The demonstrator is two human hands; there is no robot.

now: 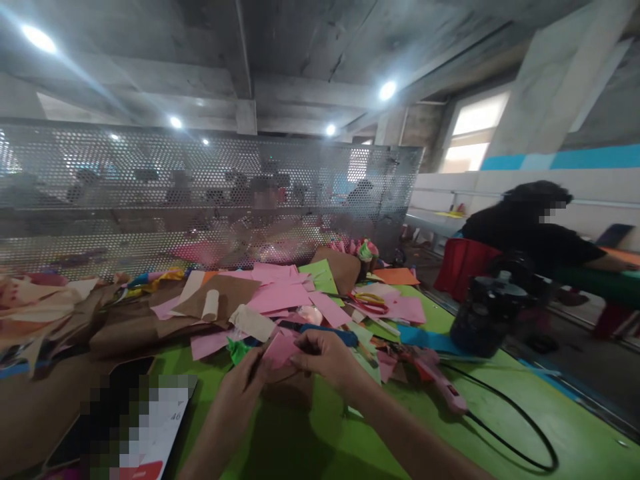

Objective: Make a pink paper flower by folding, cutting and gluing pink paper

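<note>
Between my two hands is a small piece of pink paper [281, 351], held above the green table [330, 447]. My left hand [250, 373] grips its left side, with the fingers partly hidden behind it. On the right edge, my right hand [325, 357] pinches the paper between thumb and fingers. Just beyond the hands lie a blue-handled tool [340, 335] and a crumpled green piece [239, 349]. Larger pink sheets [280, 297] are heaped behind them.
A pink glue gun [443, 387] with a looping black cable [543, 460] lies right. Near it stands a dark jar [483, 317]. Yellow-and-red-handled scissors [370, 301] rest on the paper pile. A perforated metal screen [200, 200] rises behind; a seated person [525, 223] is at right.
</note>
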